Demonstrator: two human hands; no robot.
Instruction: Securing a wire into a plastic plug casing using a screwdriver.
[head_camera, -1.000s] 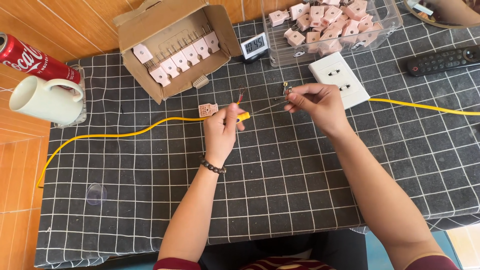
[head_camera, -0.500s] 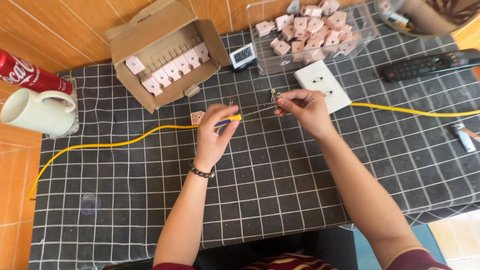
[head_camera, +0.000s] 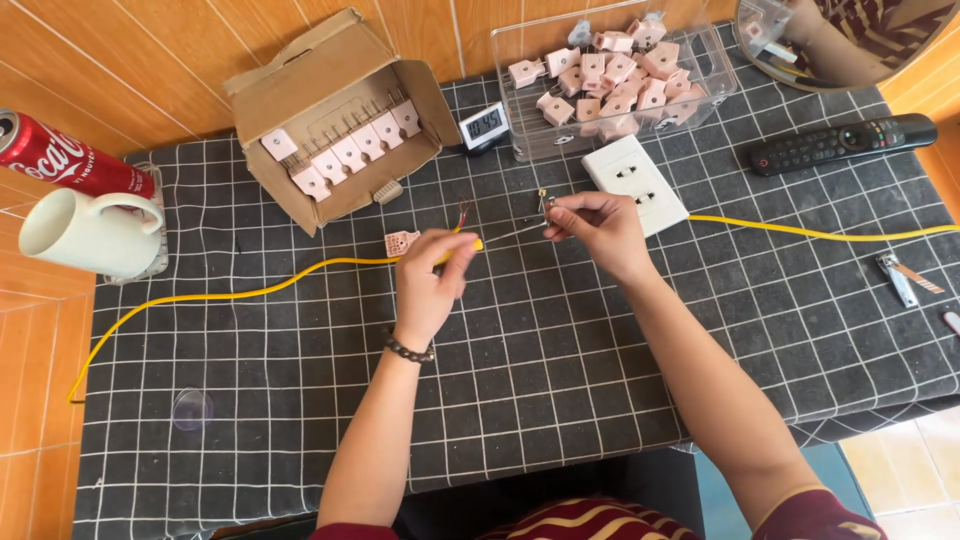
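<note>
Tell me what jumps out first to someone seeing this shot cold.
Mid-table, the left hand pinches the yellow cable near its stripped end, while the right hand holds a small metal piece just beside it. Behind them sit an open cardboard box of pink plug parts and a clear tub heaped with more. A white mug and red can lie at the far left edge.

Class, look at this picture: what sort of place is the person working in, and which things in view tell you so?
Probably a home table used as a small electrical assembly bench. A cardboard box and clear tray hold pink plugs, the left hand holds a yellow wire, and a mug and remote control lie nearby.
</note>
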